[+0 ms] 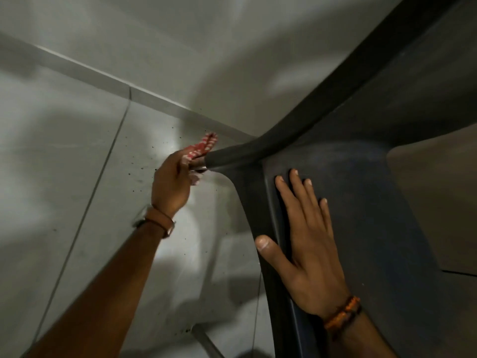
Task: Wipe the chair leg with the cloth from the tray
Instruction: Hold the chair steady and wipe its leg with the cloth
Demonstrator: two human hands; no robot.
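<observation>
**Cloth at the foot of the leg**

The left hand (pixel 171 180) is clamped on the cloth (pixel 202 148), red with white markings, bunched at its fingertips against the leg (pixel 232 156). It looks soft and light, best gripped bunched. The right hand (pixel 307 241) lies flat, fingers spread, on the dark chair (pixel 374 202).

The floor (pixel 77 156) of pale grey tiles is lying below the left hand (pixel 171 184), its grout lines running diagonally past that hand. Dark specks (pixel 144 161) are sitting scattered on the tiles just beside the hand, and the chair leg (pixel 232 153) is meeting the floor there
</observation>
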